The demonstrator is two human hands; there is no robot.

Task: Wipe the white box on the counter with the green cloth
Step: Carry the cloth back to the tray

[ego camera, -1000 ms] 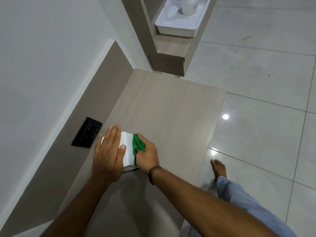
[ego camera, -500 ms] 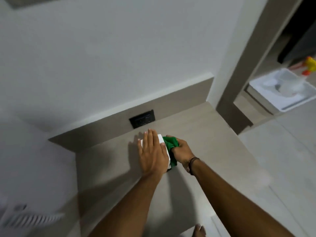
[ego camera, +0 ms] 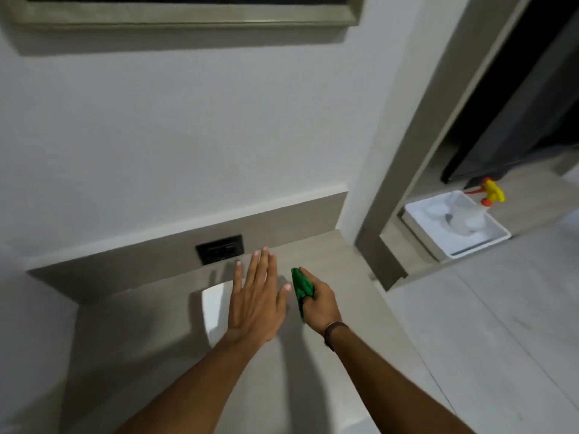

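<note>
The white box (ego camera: 214, 310) sits on the pale wood counter (ego camera: 150, 355), its right part hidden behind my left hand (ego camera: 257, 299). That hand is flat with fingers spread, raised over the box's right side and holding nothing. My right hand (ego camera: 318, 300) is to the right of the box, closed around the bunched green cloth (ego camera: 300, 288). The cloth is apart from the box, with counter showing between them.
A black wall socket (ego camera: 220, 249) is set in the backsplash just behind the box. To the right, a lower shelf holds a white tray (ego camera: 438, 242) with a spray bottle (ego camera: 473, 211). A framed panel (ego camera: 188, 14) hangs above. Tiled floor (ego camera: 501, 324) lies right of the counter.
The view has swung up and to the left. My left hand has lifted off the box with fingers spread, and my right hand has drawn the green cloth away from the box's right side.
</note>
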